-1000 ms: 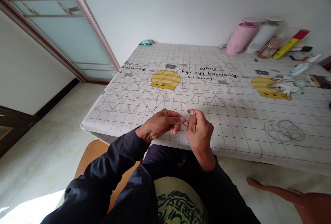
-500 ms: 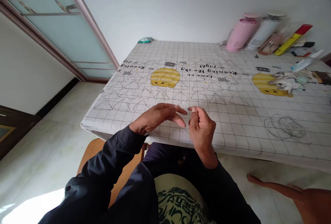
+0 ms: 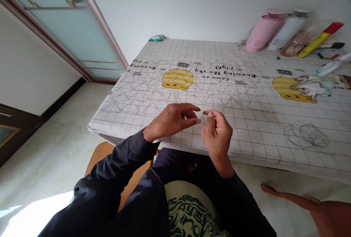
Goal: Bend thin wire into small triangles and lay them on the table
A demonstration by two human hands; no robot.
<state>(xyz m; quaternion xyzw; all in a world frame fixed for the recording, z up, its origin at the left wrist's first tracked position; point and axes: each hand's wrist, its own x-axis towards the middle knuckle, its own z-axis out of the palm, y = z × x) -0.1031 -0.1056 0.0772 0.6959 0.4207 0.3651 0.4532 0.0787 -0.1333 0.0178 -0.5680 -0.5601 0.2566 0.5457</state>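
My right hand is closed in a pinch, thumb against the bent index finger. It grips a thin wire, of which only a faint bit shows between the hands. Just left of it, my left hand hovers over the table's near edge, thumb and fingers apart, holding nothing that I can see. Beyond both hands lie several thin wires bent into triangles, spread in rows over the checked tablecloth. A loose coil of thin wire rests to the right of my right hand.
Along the wall at the back right stand a pink cylinder, a white cylinder and a yellow-and-red box. A crumpled cloth lies at the right. A green packet sits at the far left corner. Chairs flank me.
My left hand's thumb and fingers have shifted and now point at the right hand's pinch. The right hand keeps its pinch. The view has tilted slightly.
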